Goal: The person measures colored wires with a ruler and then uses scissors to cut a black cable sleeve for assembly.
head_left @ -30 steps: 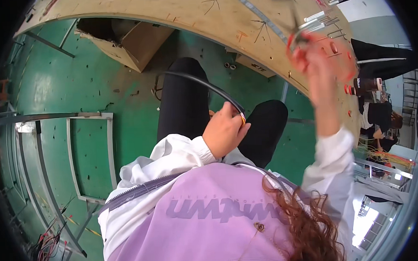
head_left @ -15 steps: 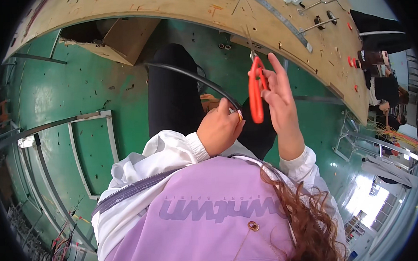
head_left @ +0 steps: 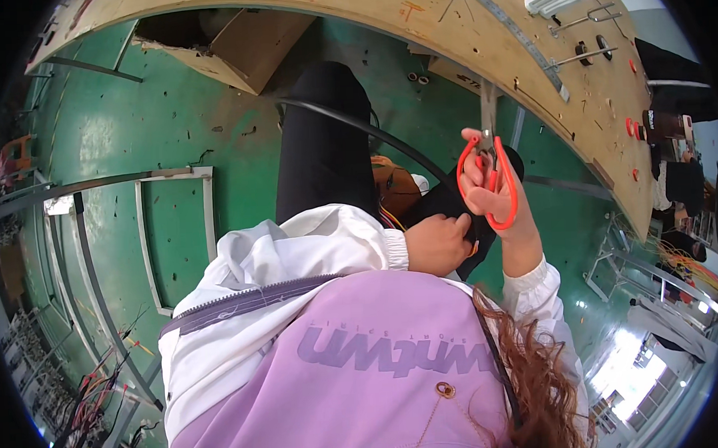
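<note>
My left hand (head_left: 438,246) is closed at the end of a thick black cable or sleeve (head_left: 387,138), low in front of my chest. From there the black length arcs up and left across my dark-trousered leg. A bit of yellow-orange shows by the fingertips; the gripped end itself is mostly hidden. Just right of it, my right hand (head_left: 498,195) holds scissors (head_left: 508,184) with red handles. Its fingers are at the handle loops, and the metal blades point away toward the table edge. The blades stand apart from the black cable.
A wooden table (head_left: 341,2) curves across the far side, with a metal ruler (head_left: 515,33) and peg fixtures (head_left: 584,56) on it. Beneath it sits a cardboard box (head_left: 259,48). Metal frames (head_left: 144,249) stand at left. Other people are at the far right.
The scissors have turned from edge-on to flat, and my right fingers have moved into their handles. My left hand has shifted right and closer to me with the black cable. The view has shifted slightly.
</note>
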Demonstrator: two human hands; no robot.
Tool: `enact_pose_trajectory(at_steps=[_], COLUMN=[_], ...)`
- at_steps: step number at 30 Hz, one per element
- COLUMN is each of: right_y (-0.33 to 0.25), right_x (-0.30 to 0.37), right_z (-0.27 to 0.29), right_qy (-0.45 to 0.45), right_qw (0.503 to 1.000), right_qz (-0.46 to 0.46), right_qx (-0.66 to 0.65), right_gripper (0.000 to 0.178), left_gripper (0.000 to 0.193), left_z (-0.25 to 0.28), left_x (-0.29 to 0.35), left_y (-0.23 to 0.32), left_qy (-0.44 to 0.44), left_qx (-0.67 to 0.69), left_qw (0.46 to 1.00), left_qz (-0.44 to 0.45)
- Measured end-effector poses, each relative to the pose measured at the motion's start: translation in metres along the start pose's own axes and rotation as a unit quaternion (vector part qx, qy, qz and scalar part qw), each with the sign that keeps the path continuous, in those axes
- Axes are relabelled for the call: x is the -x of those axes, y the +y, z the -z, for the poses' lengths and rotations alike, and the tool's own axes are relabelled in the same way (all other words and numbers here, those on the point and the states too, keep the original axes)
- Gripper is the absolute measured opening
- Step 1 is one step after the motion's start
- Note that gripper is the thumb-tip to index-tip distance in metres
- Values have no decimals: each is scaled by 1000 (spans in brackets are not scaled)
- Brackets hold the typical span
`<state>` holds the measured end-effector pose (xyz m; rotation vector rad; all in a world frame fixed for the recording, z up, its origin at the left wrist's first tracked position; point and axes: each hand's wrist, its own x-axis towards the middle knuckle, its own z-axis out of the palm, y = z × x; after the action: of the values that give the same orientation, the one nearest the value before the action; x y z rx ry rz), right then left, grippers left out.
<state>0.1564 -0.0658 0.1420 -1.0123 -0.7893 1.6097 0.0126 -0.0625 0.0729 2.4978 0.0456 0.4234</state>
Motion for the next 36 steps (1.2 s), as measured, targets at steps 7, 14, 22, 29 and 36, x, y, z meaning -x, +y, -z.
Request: enact_pose_trajectory(at_steps=[7, 14, 22, 29, 36], right_y=[29, 20, -21, 15, 57], right_x=[-27, 6, 173, 226, 201], right_z=[-7, 10, 119, 175, 177], right_qy=[104, 189, 396, 503, 497], right_qw=[825, 909, 874, 785, 669], right_qz=[90, -38, -27, -116, 59], right_qx=[549, 370, 279, 342, 550], right_gripper=[34, 40, 17, 15, 24], left_gripper=[19, 28, 40, 25, 19], left_z=[-22, 1, 105, 105, 94], left_x=[-14, 17, 162, 145, 106], left_y=[8, -15, -133, -148, -89], left_qy=[42, -115, 353, 159, 242], left_qx=[35, 164, -147, -128, -77], left_qw=[997, 979, 858, 918, 911], left_qz=[-55, -40, 342, 339, 325])
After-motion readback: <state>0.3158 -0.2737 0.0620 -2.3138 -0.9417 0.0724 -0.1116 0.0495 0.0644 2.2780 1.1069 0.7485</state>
